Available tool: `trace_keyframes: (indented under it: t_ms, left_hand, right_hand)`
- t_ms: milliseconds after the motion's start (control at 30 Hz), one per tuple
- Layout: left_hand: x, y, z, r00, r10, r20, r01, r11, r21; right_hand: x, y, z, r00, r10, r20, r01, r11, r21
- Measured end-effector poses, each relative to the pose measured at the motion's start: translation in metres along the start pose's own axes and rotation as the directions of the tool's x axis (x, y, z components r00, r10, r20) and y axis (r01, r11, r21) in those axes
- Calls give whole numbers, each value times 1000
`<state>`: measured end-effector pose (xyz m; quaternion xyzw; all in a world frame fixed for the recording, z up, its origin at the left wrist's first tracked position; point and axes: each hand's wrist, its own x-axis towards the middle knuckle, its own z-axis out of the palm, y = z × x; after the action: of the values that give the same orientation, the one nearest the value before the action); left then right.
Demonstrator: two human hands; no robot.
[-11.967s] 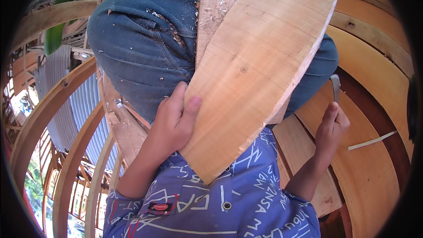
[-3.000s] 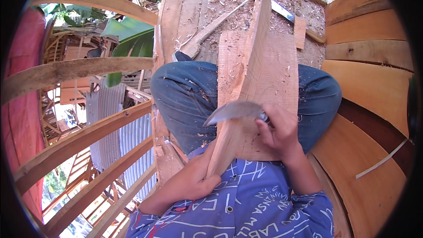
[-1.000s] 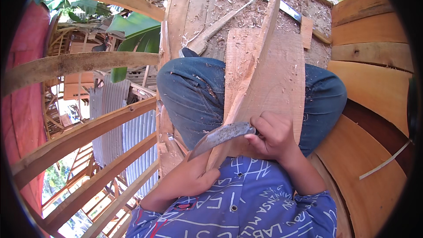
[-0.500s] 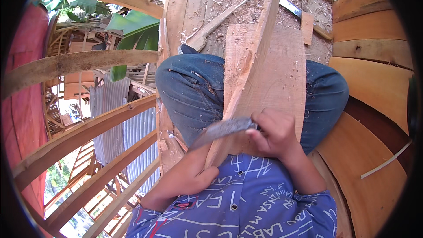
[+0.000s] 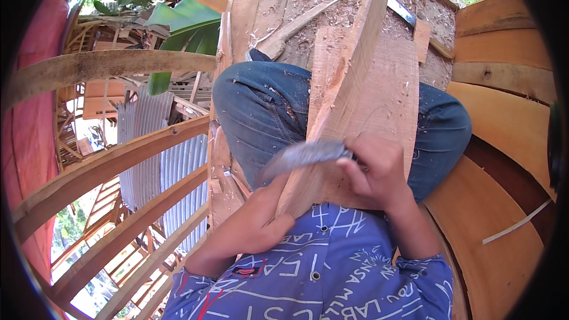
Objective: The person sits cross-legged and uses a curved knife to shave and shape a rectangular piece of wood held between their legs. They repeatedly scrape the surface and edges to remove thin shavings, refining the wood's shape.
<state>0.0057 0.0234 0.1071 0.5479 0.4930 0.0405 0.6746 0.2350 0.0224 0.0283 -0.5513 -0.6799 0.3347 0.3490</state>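
A long wooden board (image 5: 364, 41) stands on edge, leaning to the right, its near end close to my shirt. My left hand (image 5: 264, 216) grips that near end; the thumb shows and the fingers are partly hidden behind the blade. In my right hand (image 5: 379, 169) is a broad, curved knife (image 5: 305, 155), its handle covered by my fist. The dark grey blade lies across the board's upper edge, pointing left above my left wrist, smeared by motion. A wider flat board (image 5: 394, 101) rests across my lap beneath the upright one.
Shavings cover the plank floor (image 5: 284, 0) ahead. On it lie a wooden stick (image 5: 314, 21) and a long shiny saw-like blade (image 5: 400, 9) with a wooden end. Open slats (image 5: 118, 157) run along the left, with metal sheets beyond. Plank walling (image 5: 501, 121) closes the right.
The knife and my right hand have shifted slightly upward along the board's edge. My left hand keeps its hold at the near end. The whole view has tilted a little.
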Motion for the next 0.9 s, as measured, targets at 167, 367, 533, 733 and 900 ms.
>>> trace_keyframes:
  t_ms: [167,367,533,733,900]
  left_hand:
    - [1,9,-1,1000,0,28,-1,1000,12]
    - [4,3,1,998,54,16,-55,997,58]
    - [3,4,0,999,-28,28,28,1000,3]
    - [3,9,1,999,-33,16,34,999,-31]
    - [5,4,0,999,37,30,-39,997,72]
  right_hand:
    - [-8,-5,-4,999,44,-14,-45,998,-41]
    - [-3,0,3,974,195,-114,-188,979,75]
    - [-5,4,4,954,292,-69,-280,948,153]
    - [2,4,-1,903,406,-141,-377,906,190]
    - [-10,-3,-3,999,39,-5,-39,996,83]
